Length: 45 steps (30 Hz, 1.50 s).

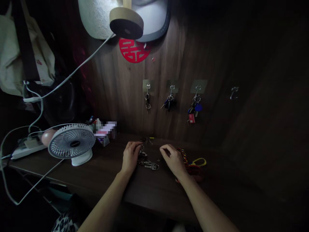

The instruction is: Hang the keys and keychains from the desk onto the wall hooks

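My left hand lies on the dark wooden shelf, its fingertips at a metal key ring. A few keys hang from that ring, and a loose silver key bunch lies just below it. Small dark items with a yellow tip sit further back. My right hand rests to the right of the keys, with nothing visible in it. Beside it lie a red and yellow braided cord and a yellow loop.
Several key bunches hang from wall hooks on the wood panel above. A white desk fan stands to the left, with a power strip and white cables beyond it. A pixelated group of items stands behind the fan.
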### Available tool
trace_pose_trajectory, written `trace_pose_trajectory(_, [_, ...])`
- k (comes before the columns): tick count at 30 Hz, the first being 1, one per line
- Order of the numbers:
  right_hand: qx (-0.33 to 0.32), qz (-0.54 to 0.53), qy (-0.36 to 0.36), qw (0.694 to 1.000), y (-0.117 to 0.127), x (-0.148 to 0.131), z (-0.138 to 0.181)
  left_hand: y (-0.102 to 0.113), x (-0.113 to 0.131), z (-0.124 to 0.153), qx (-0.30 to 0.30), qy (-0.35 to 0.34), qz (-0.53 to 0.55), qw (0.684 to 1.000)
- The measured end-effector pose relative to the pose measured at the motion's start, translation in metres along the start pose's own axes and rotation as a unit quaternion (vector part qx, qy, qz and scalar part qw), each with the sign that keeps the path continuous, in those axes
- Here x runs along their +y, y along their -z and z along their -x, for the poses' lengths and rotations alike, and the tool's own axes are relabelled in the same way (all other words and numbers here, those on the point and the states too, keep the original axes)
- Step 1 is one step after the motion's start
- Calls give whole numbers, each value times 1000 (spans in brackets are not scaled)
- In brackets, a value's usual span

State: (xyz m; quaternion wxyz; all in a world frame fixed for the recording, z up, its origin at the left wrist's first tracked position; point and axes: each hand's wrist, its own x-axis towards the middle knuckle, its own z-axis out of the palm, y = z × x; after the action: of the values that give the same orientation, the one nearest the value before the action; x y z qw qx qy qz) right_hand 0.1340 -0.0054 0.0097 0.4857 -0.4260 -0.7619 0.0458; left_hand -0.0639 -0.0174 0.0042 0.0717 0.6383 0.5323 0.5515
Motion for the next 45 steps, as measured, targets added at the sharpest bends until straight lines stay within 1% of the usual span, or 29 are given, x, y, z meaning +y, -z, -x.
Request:
trace_pose_trajectory(3, [-11, -29, -12, 999, -6, -7, 1, -3, 6, 1, 23, 13, 50, 998])
trace_pose_trajectory(5, [-24, -58, -29, 998, -11, -11, 1, -6, 9, 2, 23, 15, 82, 996])
trace_pose_trajectory(9, [-54, -109, -64, 990, -19, -14, 2, -13, 17, 5, -12, 8, 123, 992])
trace_pose_trajectory(13, [-64, -114, -61, 989, -22, -15, 3, -15, 23, 7, -33, -3, 132, 991])
trace_pose_trajectory(17, [-57, -118, -69, 989, -21, -15, 3, -16, 23, 8, -43, -15, 115, 992])
trace_pose_trajectory(20, [-31, -118, -68, 990, -18, -13, 2, -16, 20, 8, -68, -45, 89, 993])
trace_pose_trajectory(23, [-16, -114, -52, 992, -17, -11, 1, -16, 18, 8, -93, -65, 46, 992])
trace_pose_trajectory(27, [-17, -98, -28, 995, -15, -10, 2, -14, 17, 9, -104, -77, -23, 991])
trace_pose_trajectory(31, [-33, -75, 5, 997, -14, -13, 2, -13, 19, 10, -110, -93, -39, 989])
trace_pose_trajectory(34, [-27, -79, 6, 996, -13, -13, 1, -13, 21, 10, -114, -71, -22, 991])
trace_pose_trajectory(39, [11, -118, -54, 991, -12, -10, 0, -14, 22, 7, -83, 30, 70, 994])
trace_pose_trajectory(42, [3, -123, -68, 990, -13, -10, 0, -14, 22, 7, -60, 44, 104, 992])
trace_pose_trajectory(45, [-24, -133, -64, 989, -15, -12, 1, -13, 23, 6, -44, 42, 112, 992])
